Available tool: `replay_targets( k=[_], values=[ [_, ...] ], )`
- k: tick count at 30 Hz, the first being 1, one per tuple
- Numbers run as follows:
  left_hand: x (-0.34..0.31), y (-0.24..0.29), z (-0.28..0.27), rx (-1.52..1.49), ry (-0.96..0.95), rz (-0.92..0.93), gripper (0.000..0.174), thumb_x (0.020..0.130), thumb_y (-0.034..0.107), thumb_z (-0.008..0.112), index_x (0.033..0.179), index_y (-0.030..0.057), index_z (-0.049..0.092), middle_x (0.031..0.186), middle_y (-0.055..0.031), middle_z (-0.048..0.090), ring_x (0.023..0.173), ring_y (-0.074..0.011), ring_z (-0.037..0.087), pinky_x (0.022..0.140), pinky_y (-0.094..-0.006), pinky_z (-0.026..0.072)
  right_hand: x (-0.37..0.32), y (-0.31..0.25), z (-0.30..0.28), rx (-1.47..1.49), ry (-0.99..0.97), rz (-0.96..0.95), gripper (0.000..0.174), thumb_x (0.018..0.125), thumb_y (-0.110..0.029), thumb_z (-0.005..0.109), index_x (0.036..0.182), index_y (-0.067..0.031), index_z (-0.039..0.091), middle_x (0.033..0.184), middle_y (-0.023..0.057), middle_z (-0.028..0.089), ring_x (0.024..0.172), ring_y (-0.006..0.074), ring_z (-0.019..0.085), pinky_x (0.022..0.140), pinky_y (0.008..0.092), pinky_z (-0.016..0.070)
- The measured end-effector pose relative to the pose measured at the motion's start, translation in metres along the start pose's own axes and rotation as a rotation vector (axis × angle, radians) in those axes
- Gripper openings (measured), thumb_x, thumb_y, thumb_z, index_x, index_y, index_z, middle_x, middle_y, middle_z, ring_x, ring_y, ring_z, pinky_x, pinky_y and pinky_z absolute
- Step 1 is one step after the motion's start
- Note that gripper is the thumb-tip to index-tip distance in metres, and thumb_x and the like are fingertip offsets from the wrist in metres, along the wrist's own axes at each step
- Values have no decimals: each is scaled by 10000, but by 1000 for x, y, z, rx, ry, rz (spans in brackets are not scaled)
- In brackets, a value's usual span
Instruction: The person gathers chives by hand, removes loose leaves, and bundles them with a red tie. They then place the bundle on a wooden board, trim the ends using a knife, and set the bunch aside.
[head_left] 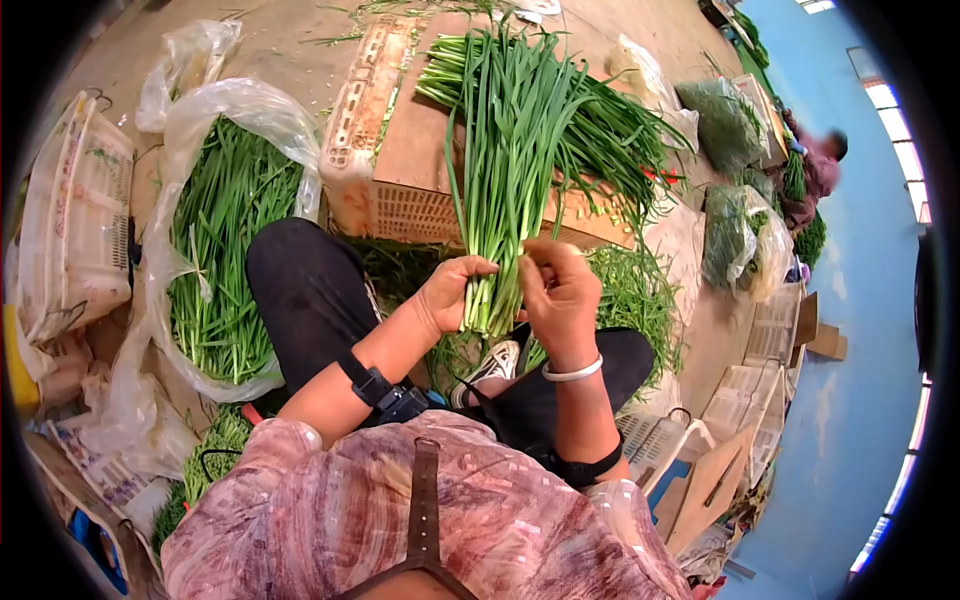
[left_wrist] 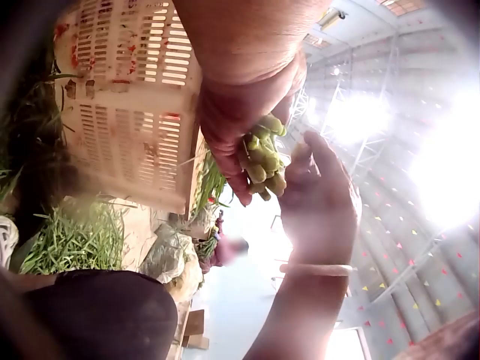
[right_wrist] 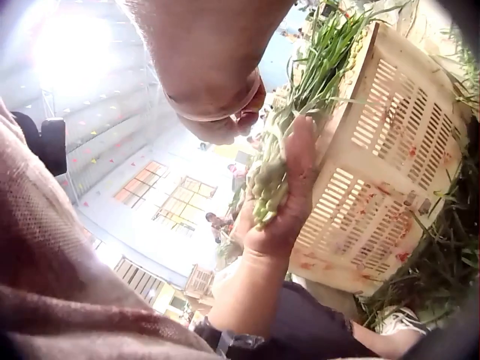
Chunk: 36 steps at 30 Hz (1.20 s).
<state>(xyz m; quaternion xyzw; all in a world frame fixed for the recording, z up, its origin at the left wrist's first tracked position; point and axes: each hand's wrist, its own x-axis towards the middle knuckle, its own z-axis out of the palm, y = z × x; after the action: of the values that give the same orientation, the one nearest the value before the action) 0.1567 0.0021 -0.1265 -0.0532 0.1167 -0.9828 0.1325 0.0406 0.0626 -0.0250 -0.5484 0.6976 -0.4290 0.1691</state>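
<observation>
A bunch of garlic chives [head_left: 505,170] lies with its leaves over the cardboard on an upturned crate, its pale stem ends toward the person. My left hand [head_left: 447,292] holds this bunch near the cut ends, thumb across the top; in the left wrist view the ends [left_wrist: 264,161] poke out of the grip. With curled fingers and thumb, my right hand [head_left: 565,295] pinches at the right edge of the stems. In the right wrist view its fingertips [right_wrist: 246,120] are partly hidden behind the wrist. More chives [head_left: 620,135] lie crosswise beneath the held bunch.
The plastic crate [head_left: 405,208] stands before the knees, with loose greens [head_left: 635,300] on the floor beside it. At left a clear plastic bag [head_left: 240,95] holds more chives. Filled bags [head_left: 722,125], white crates [head_left: 745,400] and another person [head_left: 820,175] are at right.
</observation>
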Motion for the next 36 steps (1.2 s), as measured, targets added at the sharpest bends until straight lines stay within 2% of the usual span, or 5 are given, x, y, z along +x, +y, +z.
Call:
replay_targets(
  k=[4,6,28,34,36],
  values=[
    [3,0,-18,-3,71,33,338,828,132,472,1088,-72,543,1020,-212,623,910,-317,626,849,-453,502,6,9,5,-381,-144,-106,117,784,-154,640,834,-50,660,723,149,610,645,311,609,586,386,489],
    [5,0,-21,-15,63,26,341,829,137,469,1088,-72,544,1015,-213,624,916,-320,625,855,-459,497,8,14,6,-448,-136,74,182,790,-231,628,817,-55,666,728,160,628,667,348,616,612,430,490],
    [17,-8,-35,-40,28,-28,414,798,168,418,1125,-61,526,1073,-217,604,959,-350,602,908,-488,455,32,30,24,-494,-101,255,162,739,-170,634,773,-13,611,692,176,632,678,347,622,625,409,487],
    [18,-9,-29,-23,-16,33,412,836,200,426,1161,-38,513,1142,-182,584,1034,-318,575,958,-458,421,19,14,24,-496,24,192,144,751,-122,596,814,-1,549,683,188,598,630,376,586,578,421,456],
    [18,-14,-19,80,22,172,458,884,341,475,1179,-6,515,1163,-146,581,1072,-268,557,985,-422,395,11,7,24,-428,147,-6,144,756,-108,587,846,-35,502,719,160,562,666,362,569,578,434,448]
  ],
)
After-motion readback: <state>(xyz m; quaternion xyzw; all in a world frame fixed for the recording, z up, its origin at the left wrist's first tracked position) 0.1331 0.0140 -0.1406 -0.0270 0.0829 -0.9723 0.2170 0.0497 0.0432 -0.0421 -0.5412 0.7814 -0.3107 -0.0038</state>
